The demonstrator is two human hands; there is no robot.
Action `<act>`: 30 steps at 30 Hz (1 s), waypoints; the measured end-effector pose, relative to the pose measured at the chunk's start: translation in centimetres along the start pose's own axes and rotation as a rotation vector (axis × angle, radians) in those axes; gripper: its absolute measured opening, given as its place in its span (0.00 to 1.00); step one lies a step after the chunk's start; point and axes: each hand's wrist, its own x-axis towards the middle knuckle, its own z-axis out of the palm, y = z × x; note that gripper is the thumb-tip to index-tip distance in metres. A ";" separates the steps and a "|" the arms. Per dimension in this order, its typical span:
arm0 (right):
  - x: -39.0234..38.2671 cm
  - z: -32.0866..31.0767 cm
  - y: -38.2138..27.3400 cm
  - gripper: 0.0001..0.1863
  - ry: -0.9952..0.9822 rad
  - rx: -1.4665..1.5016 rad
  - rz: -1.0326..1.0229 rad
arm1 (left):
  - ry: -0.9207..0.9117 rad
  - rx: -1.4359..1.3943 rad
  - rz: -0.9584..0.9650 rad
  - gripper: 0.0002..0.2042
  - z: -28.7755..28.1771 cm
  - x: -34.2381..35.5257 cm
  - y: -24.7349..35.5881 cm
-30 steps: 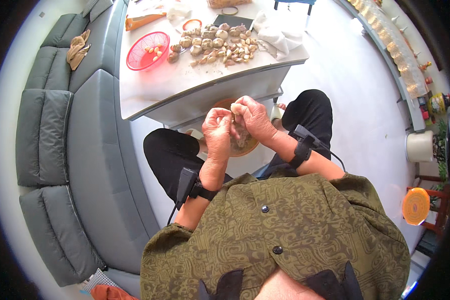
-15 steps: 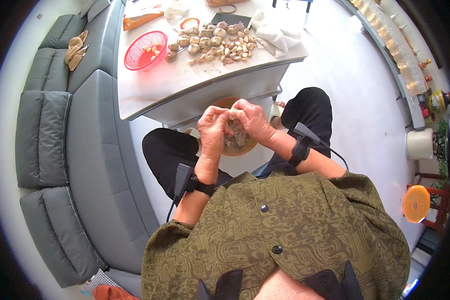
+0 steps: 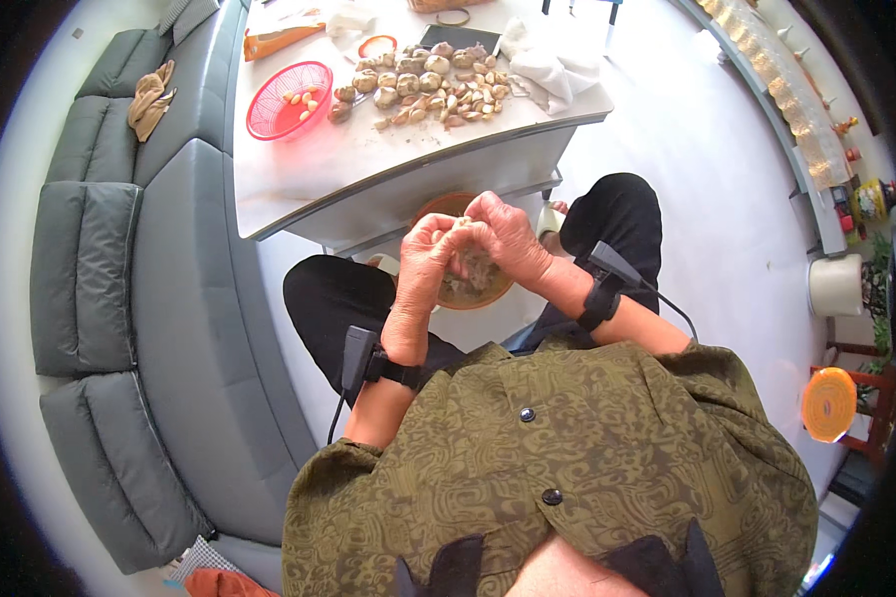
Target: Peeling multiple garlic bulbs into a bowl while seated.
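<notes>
My left hand [image 3: 428,257] and my right hand [image 3: 511,239] meet above a round basin [image 3: 438,206] between my knees. Pinched between the fingertips of both is a small pale garlic clove [image 3: 463,222], mostly covered by the fingers. Papery garlic skins [image 3: 480,277] lie in the basin below. On the table beyond, a heap of garlic bulbs [image 3: 408,85] sits beside loose garlic cloves [image 3: 473,99]. To their left, a red plastic basket [image 3: 259,111] holds several peeled cloves [image 3: 304,99].
The white table [image 3: 289,189] stands just past my hands, its front edge over the basin. A white cloth [image 3: 553,70] and a dark flat tablet-like thing [image 3: 460,40] lie on it. Along the left runs a grey sofa [image 3: 184,289]. An orange round stool top [image 3: 828,405] is at far right.
Both hands have shifted only slightly, with the wrists turning a little. The fingertips stay together on the clove; the table's things have not moved.
</notes>
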 end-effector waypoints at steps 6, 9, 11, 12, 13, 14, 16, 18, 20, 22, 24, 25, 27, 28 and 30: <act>-0.2 -0.6 -0.8 0.06 -0.118 0.009 -0.053 | -0.057 0.047 -0.051 0.07 -0.3 -0.5 1.3; -0.2 -0.6 -1.3 0.06 -0.111 0.049 0.014 | -0.007 0.215 -0.009 0.08 0.3 -0.8 1.7; 0.0 -0.4 -1.0 0.06 -0.092 -0.005 -0.041 | 0.039 0.311 0.016 0.08 0.4 -0.9 1.7; 0.1 -0.4 -0.8 0.06 -0.072 -0.059 -0.095 | 0.059 0.324 0.037 0.07 0.5 -0.9 1.7; 0.2 -0.6 -0.9 0.06 -0.072 -0.060 -0.094 | 0.076 0.334 0.056 0.07 0.7 -0.9 1.9; 0.3 -0.8 -1.2 0.05 -0.119 -0.038 -0.048 | 0.075 0.333 0.055 0.07 1.0 -1.0 2.3; 0.5 -0.9 -1.2 0.05 -0.167 -0.016 -0.004 | 0.125 0.580 0.000 0.07 1.4 -1.4 3.3; 0.6 -0.7 -1.2 0.04 -0.180 -0.036 0.039 | 0.145 0.719 0.209 0.06 0.9 -0.9 1.4; 0.5 -0.3 -1.2 0.04 -0.142 -0.011 0.080 | 0.163 0.855 0.421 0.06 0.8 -0.7 0.8; 0.2 0.2 -0.8 0.04 -0.102 0.012 0.123 | 0.182 1.003 0.578 0.06 0.8 -0.6 0.5; -0.1 0.7 -0.1 0.04 -0.029 0.029 0.119 | 0.123 1.012 0.582 0.06 0.9 -0.7 0.6; -0.2 0.7 -0.1 0.04 -0.030 0.029 0.118 | 0.090 1.000 0.556 0.05 0.8 -0.6 0.8; -0.4 0.3 -0.1 0.05 -0.062 0.150 0.274 | 0.055 0.986 0.530 0.05 0.7 -0.6 1.1; -0.6 0.2 -0.1 0.05 -0.060 0.148 0.277 | 0.034 1.017 0.530 0.05 0.6 -0.7 1.1; -0.7 0.4 0.2 0.06 -0.065 0.127 0.139 | 0.007 1.044 0.529 0.06 0.9 -0.7 0.8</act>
